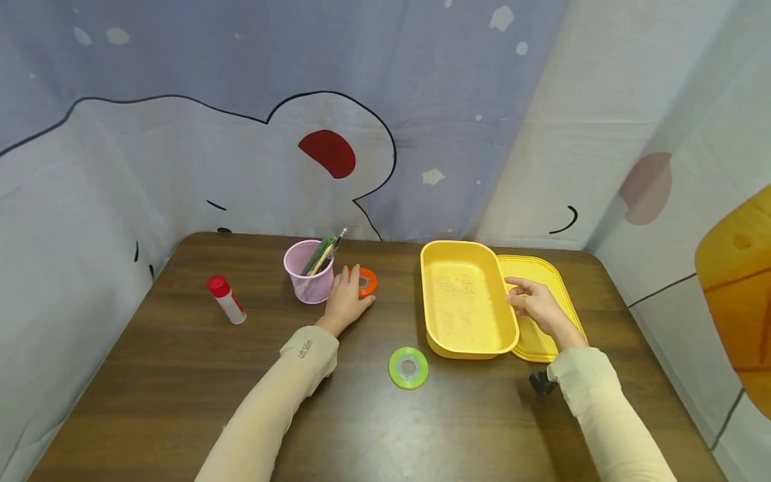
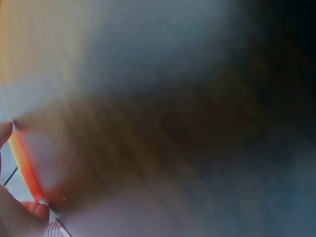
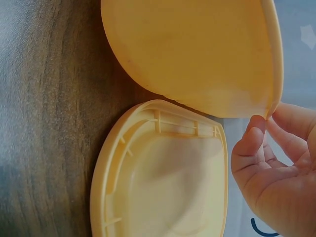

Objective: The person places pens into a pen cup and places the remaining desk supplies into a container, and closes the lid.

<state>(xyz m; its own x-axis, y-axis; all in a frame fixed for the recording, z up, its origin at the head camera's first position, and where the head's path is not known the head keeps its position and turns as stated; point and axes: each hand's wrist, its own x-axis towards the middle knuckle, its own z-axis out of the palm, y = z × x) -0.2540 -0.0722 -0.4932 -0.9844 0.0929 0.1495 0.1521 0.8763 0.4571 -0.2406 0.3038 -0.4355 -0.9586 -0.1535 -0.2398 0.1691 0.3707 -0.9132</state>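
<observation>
My left hand [image 1: 343, 301] spans an orange tape roll [image 1: 367, 282] on the table, fingers at one side and thumb at the other. In the left wrist view, the roll's edge [image 2: 27, 170] stands between thumb and fingers. Just left of it is a pink mesh pen cup [image 1: 308, 288] holding several pens. My right hand [image 1: 536, 304] pinches the right rim of a yellow plastic box [image 1: 466, 298] between thumb and fingers. Beneath the hand lies the box's yellow lid [image 1: 536, 338], with its ribbed inside showing in the right wrist view. A green tape roll [image 1: 397, 379] lies near the box's front corner.
A glue stick [image 1: 227, 299] with a red cap is at the left of the brown wooden table [image 1: 156, 375]. Patterned curtains [image 1: 241, 167] hang right behind the table's back edge and along its sides. A small black object [image 1: 542, 383] sits under the right cuff.
</observation>
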